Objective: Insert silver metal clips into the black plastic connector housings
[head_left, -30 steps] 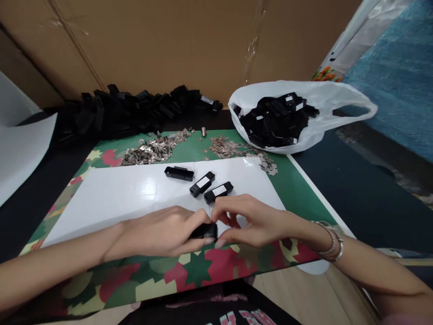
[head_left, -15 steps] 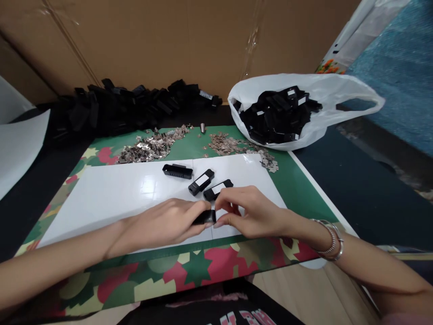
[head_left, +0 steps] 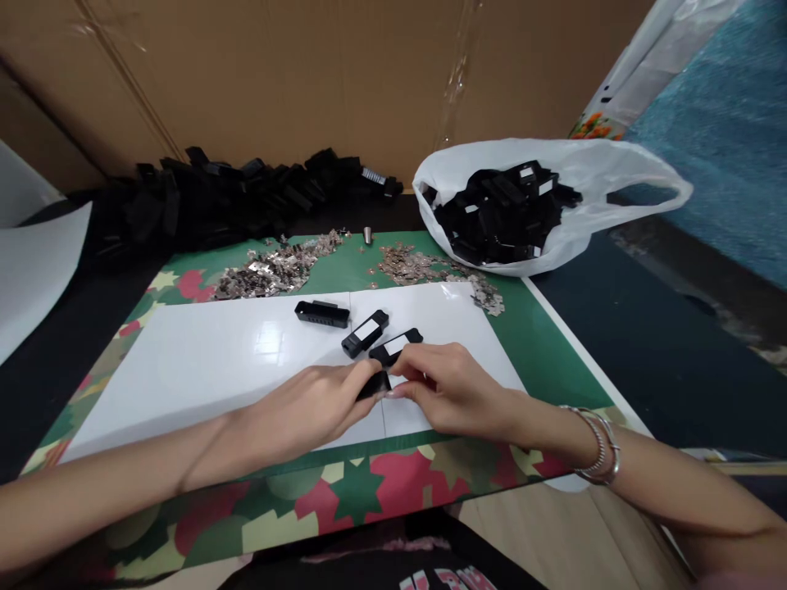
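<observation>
"Black case, below frame centre: held how?"
"Left hand pinching its sides; right hand curled at its end, gripping what I can't tell."
"Handling?"
"Likely light, stiff, slightly slick; hold the long sides."

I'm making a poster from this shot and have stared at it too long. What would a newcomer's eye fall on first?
Probably the white plastic bag, lying open at the back right with a heap of black parts inside. Next, at front centre, the left hand holding a black case, with the right hand at its end. Shiny metal bits lie piled beyond the white sheet.
</observation>
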Demonstrator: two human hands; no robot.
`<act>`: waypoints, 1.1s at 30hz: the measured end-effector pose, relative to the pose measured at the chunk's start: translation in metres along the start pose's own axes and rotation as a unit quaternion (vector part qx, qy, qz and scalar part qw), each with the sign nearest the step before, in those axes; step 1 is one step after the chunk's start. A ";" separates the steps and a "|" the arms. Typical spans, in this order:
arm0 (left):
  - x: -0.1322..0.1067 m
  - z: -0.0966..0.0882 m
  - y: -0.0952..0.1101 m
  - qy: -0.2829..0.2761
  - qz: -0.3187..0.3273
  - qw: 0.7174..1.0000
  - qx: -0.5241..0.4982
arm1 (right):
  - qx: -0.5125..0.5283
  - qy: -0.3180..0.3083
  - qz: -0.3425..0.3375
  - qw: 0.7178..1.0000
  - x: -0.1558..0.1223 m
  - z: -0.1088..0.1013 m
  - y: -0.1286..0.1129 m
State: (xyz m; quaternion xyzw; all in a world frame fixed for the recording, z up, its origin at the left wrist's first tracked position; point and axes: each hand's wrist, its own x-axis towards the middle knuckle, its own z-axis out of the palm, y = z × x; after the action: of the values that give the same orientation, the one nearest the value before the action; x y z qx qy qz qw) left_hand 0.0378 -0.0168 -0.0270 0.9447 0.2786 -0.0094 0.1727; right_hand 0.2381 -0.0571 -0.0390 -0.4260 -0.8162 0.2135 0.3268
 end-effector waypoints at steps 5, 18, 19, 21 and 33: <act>0.002 -0.013 0.005 0.007 -0.096 0.986 -0.133 | 0.020 -0.029 0.041 0.999 0.012 -0.023 0.013; -0.002 -0.032 -0.003 -0.127 -0.142 0.720 -0.667 | -0.242 -0.081 0.055 0.965 0.109 -0.046 0.078; -0.002 -0.029 -0.004 -0.135 -0.129 0.700 -0.690 | -0.244 -0.099 0.051 0.963 0.124 -0.037 0.075; -0.001 -0.021 -0.006 -0.138 -0.108 0.662 -0.729 | -0.255 -0.113 0.058 0.958 0.150 -0.019 0.071; 0.001 0.005 -0.019 0.010 -0.002 0.682 -0.731 | -0.308 -0.122 0.211 0.920 0.182 -0.001 0.087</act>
State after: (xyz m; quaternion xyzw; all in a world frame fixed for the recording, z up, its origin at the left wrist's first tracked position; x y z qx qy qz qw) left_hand 0.0289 -0.0032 -0.0379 0.5179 0.2005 0.2068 0.8055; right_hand 0.2103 0.1427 -0.0285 -0.6382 -0.7666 0.0661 0.0249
